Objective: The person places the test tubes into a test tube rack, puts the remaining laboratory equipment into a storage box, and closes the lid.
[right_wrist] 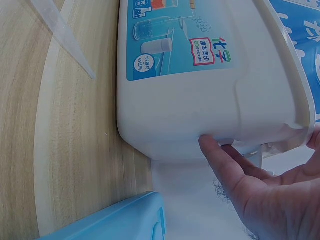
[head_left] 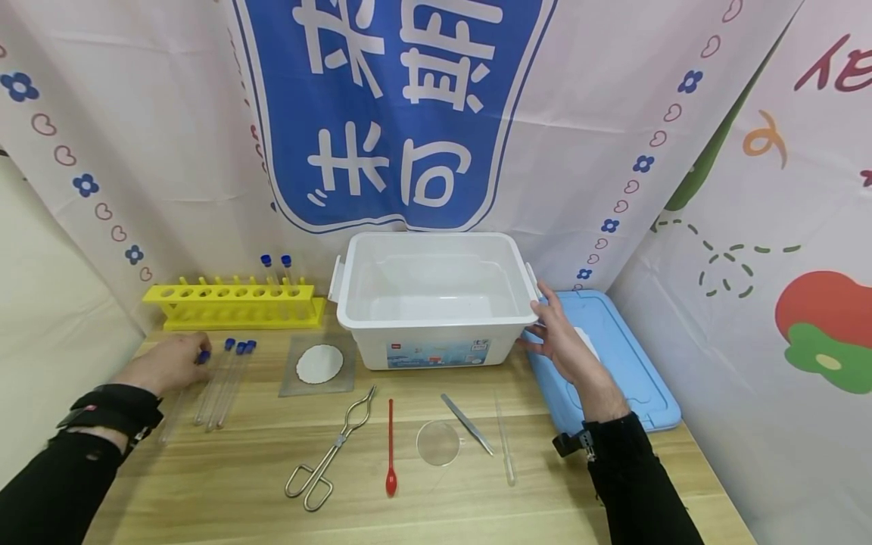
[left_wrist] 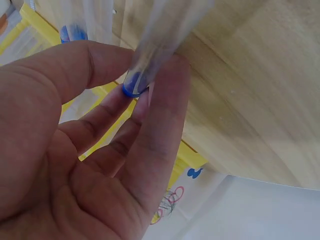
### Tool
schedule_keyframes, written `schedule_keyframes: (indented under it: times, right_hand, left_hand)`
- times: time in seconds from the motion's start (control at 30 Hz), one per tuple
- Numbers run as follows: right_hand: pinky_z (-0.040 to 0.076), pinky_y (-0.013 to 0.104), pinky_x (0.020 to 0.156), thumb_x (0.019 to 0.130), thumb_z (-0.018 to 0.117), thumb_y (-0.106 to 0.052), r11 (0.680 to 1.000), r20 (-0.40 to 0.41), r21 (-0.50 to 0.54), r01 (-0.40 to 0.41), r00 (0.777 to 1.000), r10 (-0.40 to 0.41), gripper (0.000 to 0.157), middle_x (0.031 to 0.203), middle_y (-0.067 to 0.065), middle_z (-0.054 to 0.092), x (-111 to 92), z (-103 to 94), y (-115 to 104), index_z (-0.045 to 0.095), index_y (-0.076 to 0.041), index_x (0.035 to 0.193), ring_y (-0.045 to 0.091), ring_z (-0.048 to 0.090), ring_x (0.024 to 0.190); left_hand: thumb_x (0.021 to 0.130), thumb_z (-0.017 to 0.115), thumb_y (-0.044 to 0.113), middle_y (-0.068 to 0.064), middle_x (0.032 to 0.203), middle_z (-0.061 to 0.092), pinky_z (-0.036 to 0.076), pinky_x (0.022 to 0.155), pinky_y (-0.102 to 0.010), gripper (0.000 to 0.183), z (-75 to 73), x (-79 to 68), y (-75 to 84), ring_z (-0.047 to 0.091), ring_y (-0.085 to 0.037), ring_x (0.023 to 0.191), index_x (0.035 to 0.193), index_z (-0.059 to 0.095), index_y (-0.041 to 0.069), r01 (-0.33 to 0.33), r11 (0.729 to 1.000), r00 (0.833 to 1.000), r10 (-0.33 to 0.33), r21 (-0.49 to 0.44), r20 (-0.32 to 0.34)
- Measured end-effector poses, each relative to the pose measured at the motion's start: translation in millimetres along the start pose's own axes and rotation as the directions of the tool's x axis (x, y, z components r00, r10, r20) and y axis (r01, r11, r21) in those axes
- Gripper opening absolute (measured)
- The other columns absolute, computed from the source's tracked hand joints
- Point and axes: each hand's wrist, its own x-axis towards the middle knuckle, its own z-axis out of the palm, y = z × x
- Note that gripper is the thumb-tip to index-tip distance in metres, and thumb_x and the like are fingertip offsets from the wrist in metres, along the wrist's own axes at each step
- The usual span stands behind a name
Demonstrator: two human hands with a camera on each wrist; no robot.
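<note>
At the table's left side my left hand (head_left: pixel 170 363) pinches a clear test tube with a blue cap (left_wrist: pixel 157 45) between thumb and forefinger, close to the cap. Several more blue-capped test tubes (head_left: pixel 226 386) lie beside it on the wood. Behind them stands a yellow test tube rack (head_left: pixel 235 312) with two capped tubes upright at its right end. My right hand (head_left: pixel 562 341) touches the right end of a white plastic bin (head_left: pixel 371 344). Its fingers are fairly straight against the bin's side in the right wrist view, with the thumb up near the rim.
A white paper disc (head_left: pixel 319 365) sits on a grey square. Crucible tongs (head_left: pixel 338 441), a red spoon (head_left: pixel 391 446), a round glass dish (head_left: pixel 438 443), tweezers (head_left: pixel 467 424) and a plastic dropper (head_left: pixel 506 446) lie in front. A blue lid (head_left: pixel 633 378) lies right of the bin.
</note>
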Motion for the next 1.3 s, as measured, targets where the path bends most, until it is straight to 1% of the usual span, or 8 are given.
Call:
schedule_keyframes:
  times: [0.2, 0.37, 0.47, 0.63, 0.9, 1.1, 1.23, 1.3]
  right_hand:
    - [0.042, 0.065, 0.108, 0.109, 0.042, -0.047, 1.000, -0.003, -0.003, 0.001, 1.000, -0.001, 0.070, 0.166, 0.014, 0.025, 0.2, -0.2, 0.0, 0.001, -0.039, 0.166, 0.043, 0.041, 0.144]
    - [0.042, 0.065, 0.108, 0.109, 0.041, -0.048, 1.000, 0.003, -0.009, 0.004, 1.000, -0.004, 0.071, 0.167, 0.014, 0.022, 0.4, -0.4, 0.6, 0.000, -0.039, 0.167, 0.043, 0.039, 0.144]
    - [0.043, 0.065, 0.108, 0.110, 0.041, -0.048, 1.000, 0.005, -0.009, 0.006, 1.000, -0.006, 0.071, 0.168, 0.013, 0.023, 0.2, -0.5, 0.4, 0.000, -0.039, 0.167, 0.043, 0.040, 0.144]
    - [0.043, 0.065, 0.107, 0.110, 0.041, -0.047, 1.000, 0.004, -0.013, 0.007, 1.000, -0.007, 0.071, 0.168, 0.013, 0.022, 0.3, -0.8, 0.4, -0.001, -0.037, 0.167, 0.043, 0.040, 0.144]
    - [0.043, 0.065, 0.108, 0.109, 0.041, -0.048, 1.000, 0.001, -0.006, 0.005, 1.000, -0.005, 0.072, 0.167, 0.013, 0.024, 0.3, -0.7, -0.1, -0.001, -0.037, 0.167, 0.042, 0.040, 0.144]
    - [0.043, 0.065, 0.108, 0.109, 0.041, -0.048, 1.000, 0.000, -0.007, 0.004, 1.000, -0.004, 0.072, 0.167, 0.014, 0.023, 0.3, -0.6, 0.4, -0.001, -0.037, 0.167, 0.043, 0.040, 0.144]
    - [0.043, 0.065, 0.108, 0.110, 0.041, -0.048, 1.000, 0.002, -0.003, 0.005, 1.000, -0.005, 0.072, 0.167, 0.014, 0.023, 0.3, -0.4, 0.7, -0.001, -0.037, 0.167, 0.043, 0.040, 0.144]
    - [0.043, 0.065, 0.108, 0.109, 0.041, -0.048, 1.000, 0.002, -0.002, 0.004, 1.000, -0.004, 0.073, 0.167, 0.014, 0.023, 0.2, -0.4, 0.4, -0.002, -0.036, 0.167, 0.043, 0.040, 0.144]
  left_hand:
    - [0.085, 0.074, 0.009, -0.024, 0.098, 0.065, 0.051, 0.068, -0.049, 0.036, -4.3, 0.5, -1.8, 0.056, -0.033, 0.080, 0.113, 0.060, -0.009, 0.026, 1.000, 0.999, -0.026, 0.000, -0.029]
    - [0.090, 0.071, 0.011, -0.032, 0.107, 0.066, 0.054, 0.075, -0.059, 0.038, -10.8, 1.5, -1.6, 0.063, -0.042, 0.092, 0.118, 0.058, -0.011, -0.010, 1.000, 0.997, 0.011, 0.002, -0.080]
    - [0.092, 0.070, 0.012, -0.032, 0.107, 0.066, 0.056, 0.075, -0.059, 0.040, -15.1, 3.0, -1.0, 0.064, -0.043, 0.093, 0.121, 0.056, -0.012, -0.031, 0.999, 0.994, 0.032, 0.007, -0.109]
    - [0.089, 0.071, 0.010, -0.032, 0.105, 0.066, 0.056, 0.074, -0.058, 0.044, -26.7, 3.5, 4.1, 0.064, -0.041, 0.091, 0.123, 0.054, -0.013, -0.048, 0.999, 0.986, 0.049, 0.010, -0.159]
    - [0.091, 0.068, 0.006, -0.041, 0.120, 0.056, 0.053, 0.079, -0.063, 0.048, -43.2, 0.6, 14.2, 0.058, -0.047, 0.098, 0.131, 0.050, -0.014, -0.018, 1.000, 0.969, 0.013, -0.019, -0.246]
    - [0.091, 0.063, 0.004, -0.041, 0.122, 0.053, 0.051, 0.080, -0.066, 0.050, -54.2, 3.3, 16.2, 0.057, -0.050, 0.100, 0.135, 0.048, -0.014, -0.024, 0.999, 0.950, 0.013, -0.034, -0.312]
    - [0.093, 0.061, 0.005, -0.039, 0.122, 0.051, 0.049, 0.081, -0.068, 0.050, -62.5, 4.2, 17.7, 0.053, -0.052, 0.102, 0.137, 0.046, -0.012, -0.002, 0.999, 0.942, -0.015, -0.050, -0.335]
    - [0.094, 0.060, 0.005, -0.037, 0.121, 0.050, 0.049, 0.080, -0.067, 0.048, -66.2, 4.0, 18.6, 0.052, -0.052, 0.101, 0.137, 0.046, -0.011, 0.012, 0.998, 0.933, -0.030, -0.054, -0.358]
